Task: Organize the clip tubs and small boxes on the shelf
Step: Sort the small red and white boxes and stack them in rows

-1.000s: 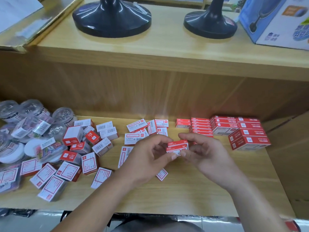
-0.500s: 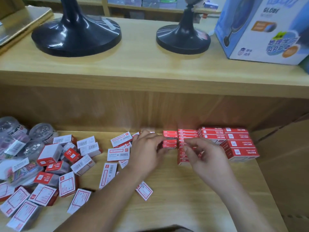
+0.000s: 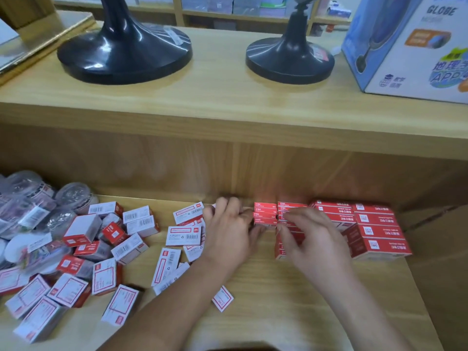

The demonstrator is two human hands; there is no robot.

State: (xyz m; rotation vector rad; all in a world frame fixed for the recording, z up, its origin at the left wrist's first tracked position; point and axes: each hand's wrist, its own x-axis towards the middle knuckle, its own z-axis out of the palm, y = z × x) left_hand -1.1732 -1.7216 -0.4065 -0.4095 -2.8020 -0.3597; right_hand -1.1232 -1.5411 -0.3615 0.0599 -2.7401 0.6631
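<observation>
While the small red cardboard box stack [image 3: 264, 215], running 9-to-3, touches your left hand [image 3: 228, 234] at 2 o'clock, your right hand [image 3: 314, 241] sits further; fingers curled, grips unclear.

Head view, close, downward onto shelf [image 3: 266, 295]

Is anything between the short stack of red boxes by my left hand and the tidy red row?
No loose box lies between the short stack and the tidy red row; only the right hand lies over that gap.
</observation>
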